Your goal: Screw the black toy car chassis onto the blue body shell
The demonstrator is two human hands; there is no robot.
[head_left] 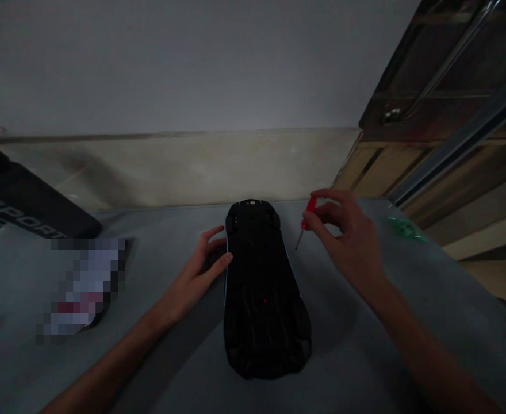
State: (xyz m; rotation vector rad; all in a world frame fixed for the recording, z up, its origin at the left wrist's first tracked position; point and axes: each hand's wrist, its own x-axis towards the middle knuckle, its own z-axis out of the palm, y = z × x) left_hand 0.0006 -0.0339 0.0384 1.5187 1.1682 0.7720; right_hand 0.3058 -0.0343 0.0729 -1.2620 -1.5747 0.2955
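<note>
Head view: dark toy car (259,270) lay underside up at the centre of the frame, narrow end near the pale wall strip (236,167), broad end toward the lower edge, all on the grey tabletop (334,368). Left hand (205,264) was at its left flank, thumb on the edge, fingers spread apart alongside; pressure could not be told. Right hand (343,230), right of centre, had thumb and fingertips pinched on the red handle of a small screwdriver (303,225), shaft slanting down-left, tip just beside the car and not touching it. Judged the car light for its bulk, stiff-shelled, probably smooth plastic and apt to skid or rock on its upturned roof; wheels and trim likely the weaker parts. Best hold, by my reckoning: both long sides between the wheels. The screwdriver seemed slim and rigid, best taken by its handle. Edges: wall strip close behind the car's far end; table's right edge ran diagonally to the lower right, a green packet (406,229) near it. Tabletop gave room to the right and below; leftward, the forearm, a blurred-out object (89,282) and a black "SPORT" item (41,201) narrowed it.
</note>
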